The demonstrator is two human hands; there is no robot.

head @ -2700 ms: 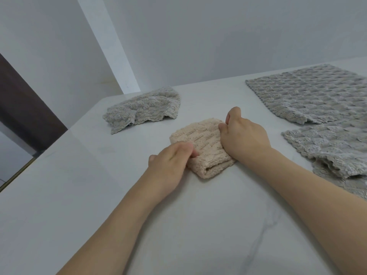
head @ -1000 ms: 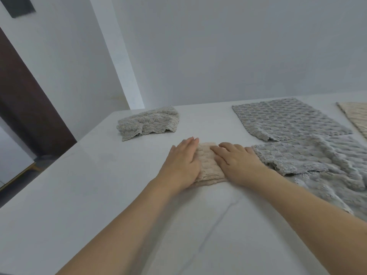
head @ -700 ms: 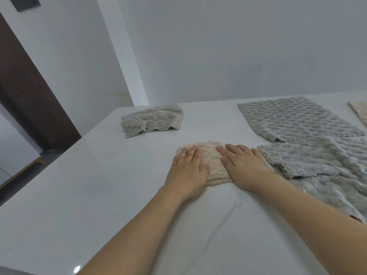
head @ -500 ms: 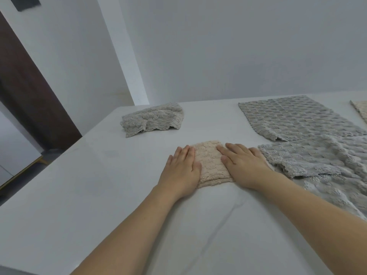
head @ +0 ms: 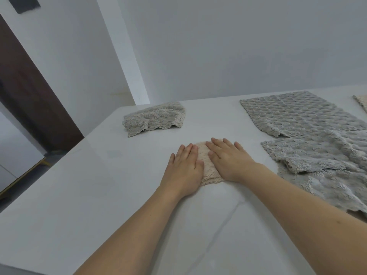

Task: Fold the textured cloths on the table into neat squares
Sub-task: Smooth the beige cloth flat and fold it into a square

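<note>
A small beige textured cloth (head: 206, 165), folded into a thick square, lies on the white table (head: 99, 185) at the centre. My left hand (head: 183, 170) lies flat on its left side with straight fingers. My right hand (head: 230, 161) presses flat on its right side, fingers spread. Both hands cover most of the cloth; only a strip between them and its near edge show. A folded grey cloth (head: 154, 119) rests farther back on the left.
A flat grey waffle cloth (head: 297, 114) lies spread at the back right. A rumpled grey cloth (head: 325, 165) lies just right of my right hand. A beige cloth corner (head: 362, 101) shows at the far right edge. The table's left edge drops to the floor.
Earlier my hands gripped the beige cloth while folding it. Both now lie flat on it. In the last half second my right hand slid left, further over the cloth.
</note>
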